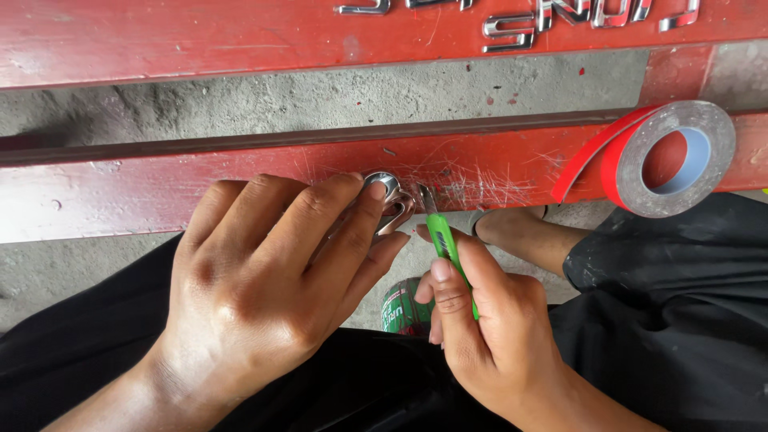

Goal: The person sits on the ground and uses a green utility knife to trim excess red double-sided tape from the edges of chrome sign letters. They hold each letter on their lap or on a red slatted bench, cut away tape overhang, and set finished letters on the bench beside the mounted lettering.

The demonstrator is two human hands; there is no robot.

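A red painted metal panel (pixel 200 196) is seen lying across the view on a grey concrete floor (pixel 280 100), with a second red panel (pixel 200 36) above it carrying chrome raised lettering (pixel 560 16) along its upper edge. The left hand (pixel 272 280) is laid flat over the lower edge of the nearer panel, its fingers spread fairly wide and bent at the tips, and a chrome emblem piece (pixel 390 200) is pressed or steadied under the index and middle fingertips; nothing is closed in the palm. The right hand (pixel 488 328) is wrapped around a green utility knife (pixel 444 252), held like a pen with the thumb and index finger pinched along its body. The knife's short metal blade (pixel 426 198) is pointed up at the panel and is set just beside the chrome emblem, at a patch where the red paint is heavily scratched (pixel 472 180). Whether the blade tip is touching the emblem cannot be told. A roll of red double-sided tape (pixel 676 156) with a grey outer face is resting against the right end of the panel, a loose strip trailing from it. Black trousers (pixel 680 320) are seen at the bottom and right, and a green can (pixel 404 308) is partly hidden between the hands.
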